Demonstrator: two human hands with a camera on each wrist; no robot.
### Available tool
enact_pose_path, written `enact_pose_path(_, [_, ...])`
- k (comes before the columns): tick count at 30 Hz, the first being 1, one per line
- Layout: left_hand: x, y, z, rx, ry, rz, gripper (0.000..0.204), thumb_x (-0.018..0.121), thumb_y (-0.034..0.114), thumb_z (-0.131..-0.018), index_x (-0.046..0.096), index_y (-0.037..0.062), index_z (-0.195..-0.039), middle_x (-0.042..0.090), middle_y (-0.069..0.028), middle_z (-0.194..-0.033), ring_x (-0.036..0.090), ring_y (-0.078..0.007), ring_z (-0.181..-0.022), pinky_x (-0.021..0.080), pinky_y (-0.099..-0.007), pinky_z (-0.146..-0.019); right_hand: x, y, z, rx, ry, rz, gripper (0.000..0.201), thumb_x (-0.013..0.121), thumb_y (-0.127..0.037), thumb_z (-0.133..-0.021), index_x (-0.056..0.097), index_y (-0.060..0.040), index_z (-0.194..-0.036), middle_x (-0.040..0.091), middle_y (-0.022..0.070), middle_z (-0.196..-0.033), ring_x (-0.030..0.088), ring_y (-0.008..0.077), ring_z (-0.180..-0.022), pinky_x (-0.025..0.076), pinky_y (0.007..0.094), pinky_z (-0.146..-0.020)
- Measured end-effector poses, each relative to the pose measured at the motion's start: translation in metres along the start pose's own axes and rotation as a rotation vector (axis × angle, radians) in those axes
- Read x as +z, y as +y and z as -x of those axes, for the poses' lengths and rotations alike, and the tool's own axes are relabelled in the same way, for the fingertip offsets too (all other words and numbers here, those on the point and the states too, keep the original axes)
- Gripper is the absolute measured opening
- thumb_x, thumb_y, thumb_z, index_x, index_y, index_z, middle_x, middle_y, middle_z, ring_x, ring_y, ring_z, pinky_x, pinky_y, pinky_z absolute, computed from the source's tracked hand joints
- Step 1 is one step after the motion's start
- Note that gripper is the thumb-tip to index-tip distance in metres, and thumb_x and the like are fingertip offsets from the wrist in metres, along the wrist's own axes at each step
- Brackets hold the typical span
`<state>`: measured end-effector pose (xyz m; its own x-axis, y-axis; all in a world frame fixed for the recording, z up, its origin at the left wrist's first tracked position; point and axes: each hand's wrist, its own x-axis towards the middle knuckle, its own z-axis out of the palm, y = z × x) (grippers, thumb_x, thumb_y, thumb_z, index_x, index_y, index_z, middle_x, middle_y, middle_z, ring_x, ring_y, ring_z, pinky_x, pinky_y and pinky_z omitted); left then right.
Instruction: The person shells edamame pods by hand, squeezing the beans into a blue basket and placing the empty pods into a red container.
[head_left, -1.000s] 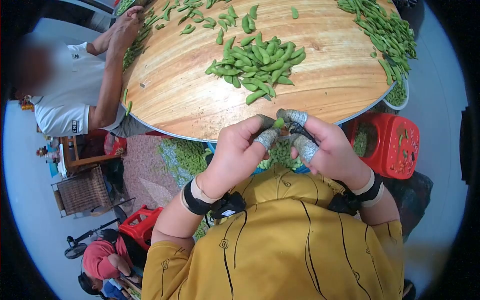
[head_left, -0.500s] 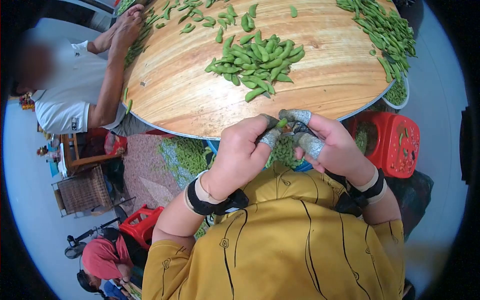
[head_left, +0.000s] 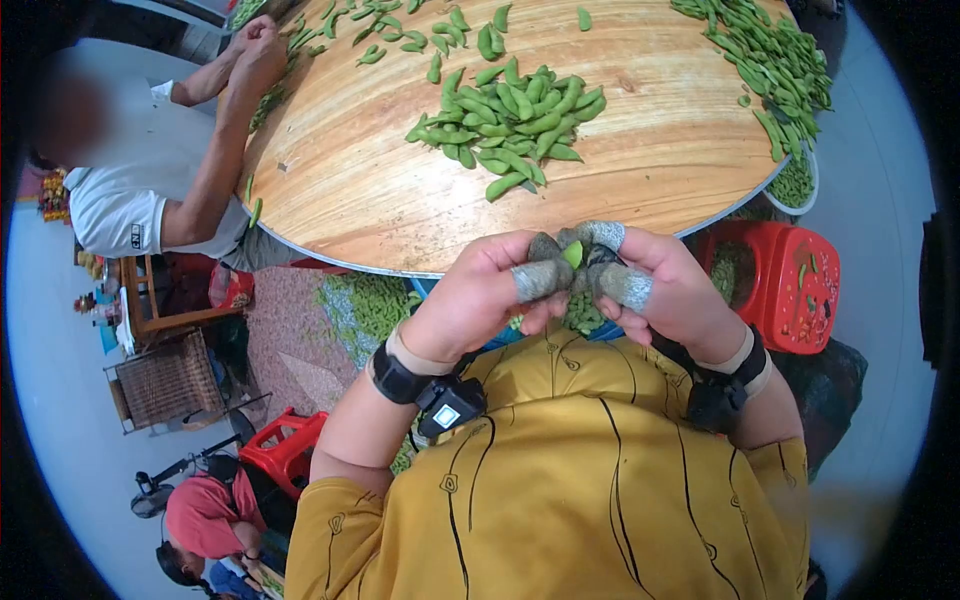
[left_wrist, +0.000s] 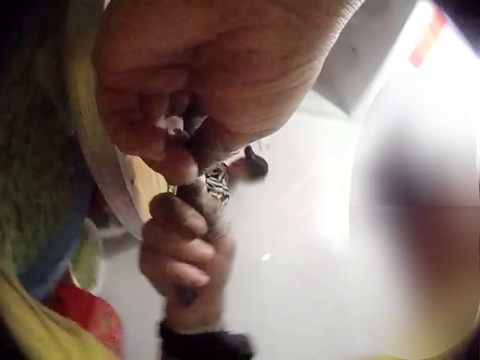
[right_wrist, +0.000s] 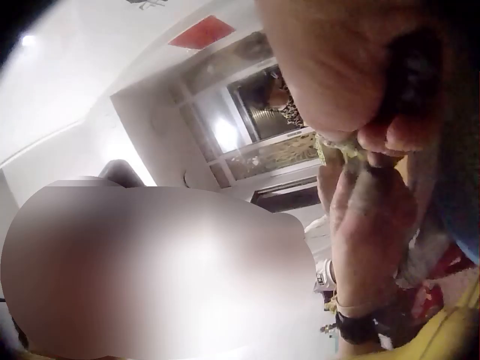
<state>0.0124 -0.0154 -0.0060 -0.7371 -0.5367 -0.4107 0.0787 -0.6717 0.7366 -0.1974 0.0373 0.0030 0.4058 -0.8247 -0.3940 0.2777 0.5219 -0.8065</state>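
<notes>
Left hand [head_left: 480,290] and right hand [head_left: 670,290] pinching 1 edamame pod [head_left: 573,254] | now drawn tighter together, pod splitting | pile of pods [head_left: 510,120] lying on table [head_left: 350,190]

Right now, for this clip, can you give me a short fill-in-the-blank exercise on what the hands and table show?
1. The left hand and right hand together pinch a small ____ pod.
2. A pile of pods lies on the round ____ table.
3. The fingertips wear grey ____.
4. The stool beside the table is ____.

Missing words: green; wooden; covers; red
</notes>
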Motion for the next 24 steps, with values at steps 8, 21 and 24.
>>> enact_pose_path(8, [0.014, -0.01, 0.001, 0.788, 0.398, -1.715, 0.025, 0.061, -0.004, -0.056, 0.051, 0.0035, -0.079, 0.048, -0.0126, -0.062, 0.054, -0.0338, -0.057, 0.044, -0.042, -0.051, 0.008, -0.008, -0.001, 0.097, 0.065, 0.232, 0.043, 0.04, -0.003, -0.082, 0.056, -0.0089, -0.121, 0.055, -0.0026, -0.072, 0.047, 0.0024, -0.052, 0.04, 0.0175, -0.043])
enact_pose_path(21, [0.009, 0.006, 0.014, -0.083, -0.048, 0.108, 0.019, 0.041, 0.009, -0.097, 0.054, -0.0019, -0.106, 0.063, -0.0088, -0.085, 0.057, -0.0115, -0.06, 0.045, -0.0214, -0.055, -0.008, -0.004, 0.007, 0.092, -0.028, 0.112, 0.044, 0.048, -0.006, -0.088, 0.052, -0.011, -0.132, 0.055, -0.0035, -0.074, 0.046, 0.0012, -0.052, 0.039, 0.0162, -0.044])
enact_pose_path(24, [0.005, -0.006, 0.011, -0.013, 0.004, -0.096, 0.018, 0.043, 0.004, -0.093, 0.053, -0.0028, -0.106, 0.062, -0.0098, -0.088, 0.058, -0.0122, -0.061, 0.047, -0.023, -0.056, -0.011, 0.01, 0.002, 0.049, 0.015, 0.156, 0.037, 0.055, -0.008, -0.089, 0.056, -0.0089, -0.126, 0.056, -0.0022, -0.073, 0.05, 0.0037, -0.055, 0.043, 0.0214, -0.046])
